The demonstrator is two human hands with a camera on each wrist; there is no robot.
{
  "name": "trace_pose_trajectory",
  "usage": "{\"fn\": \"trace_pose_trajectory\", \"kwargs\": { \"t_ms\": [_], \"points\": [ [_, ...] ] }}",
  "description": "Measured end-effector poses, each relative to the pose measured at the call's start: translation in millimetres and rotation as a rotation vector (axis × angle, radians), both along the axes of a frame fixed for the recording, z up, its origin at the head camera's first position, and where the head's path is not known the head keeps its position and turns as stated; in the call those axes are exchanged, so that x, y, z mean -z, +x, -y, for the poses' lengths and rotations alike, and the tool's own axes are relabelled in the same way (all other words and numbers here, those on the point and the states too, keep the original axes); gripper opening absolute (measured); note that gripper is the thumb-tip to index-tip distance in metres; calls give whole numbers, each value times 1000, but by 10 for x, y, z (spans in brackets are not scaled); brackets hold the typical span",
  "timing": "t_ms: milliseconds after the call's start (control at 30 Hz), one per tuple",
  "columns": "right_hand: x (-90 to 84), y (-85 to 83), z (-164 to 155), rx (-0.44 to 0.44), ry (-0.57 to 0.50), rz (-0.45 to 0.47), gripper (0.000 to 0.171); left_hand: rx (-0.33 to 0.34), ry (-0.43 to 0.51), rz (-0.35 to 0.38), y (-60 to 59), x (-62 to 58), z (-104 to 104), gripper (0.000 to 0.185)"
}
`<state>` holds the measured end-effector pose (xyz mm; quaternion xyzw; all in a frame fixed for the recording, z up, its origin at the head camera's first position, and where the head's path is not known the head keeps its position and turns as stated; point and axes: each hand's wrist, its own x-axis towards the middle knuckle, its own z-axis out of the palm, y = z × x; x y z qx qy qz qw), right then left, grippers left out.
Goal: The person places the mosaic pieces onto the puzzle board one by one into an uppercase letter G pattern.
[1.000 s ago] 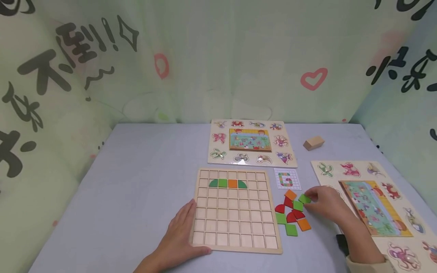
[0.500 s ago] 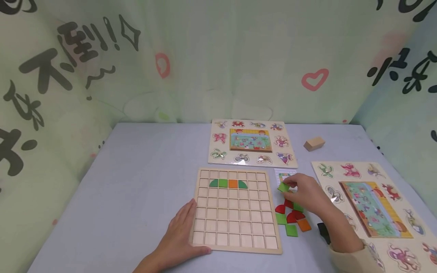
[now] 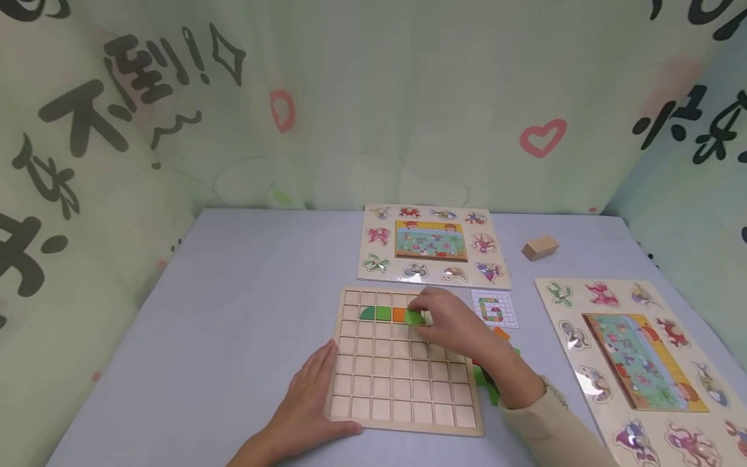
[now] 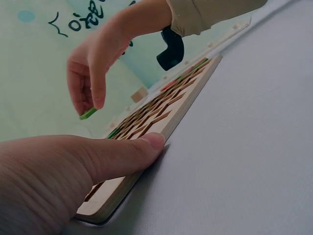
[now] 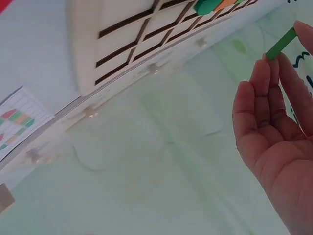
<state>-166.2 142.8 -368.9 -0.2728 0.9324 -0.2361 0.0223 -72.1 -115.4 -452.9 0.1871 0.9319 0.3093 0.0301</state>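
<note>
A: So, what are the fingers (image 4: pixel 99 95) doing?

B: The right hand (image 3: pixel 452 321) pinches a thin green tile (image 3: pixel 414 317) between fingertips and thumb, just above the second row of the wooden grid board (image 3: pixel 403 395), beside an orange tile (image 3: pixel 399 314) already seated there.

A: And the other hand?

B: The left hand (image 3: pixel 303 402) lies flat and relaxed, fingers straight, with the thumb pressed along the board's near left edge.

A: What surrounds them?

B: Right of the board, loose tiles (image 3: pixel 489 383) lie partly hidden under the right forearm. A small pattern card (image 3: pixel 495 309) sits beyond. Two animal puzzle boards, one far (image 3: pixel 432 245) and one right (image 3: pixel 636 357), and a wooden block (image 3: pixel 539 247) rest on the grey surface (image 3: pixel 233 311).
</note>
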Motion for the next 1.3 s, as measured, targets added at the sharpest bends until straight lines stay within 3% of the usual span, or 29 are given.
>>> {"fn": "trace_pose_trajectory", "kwargs": {
  "t_ms": [233,467,833,1300],
  "points": [
    [-31,-88,298,-122,9,-15,24,10,2,-7,3,7,8,118],
    [0,-175,492,-169,-47,-55,21,14,-5,7,-10,5,10,119],
    [141,-171,603,-158,-4,71,21,17,-6,30,0,-16,18,119],
    [224,-159,593,-160,76,91,13,14,-10,48,1,-37,19,119]
  ]
}}
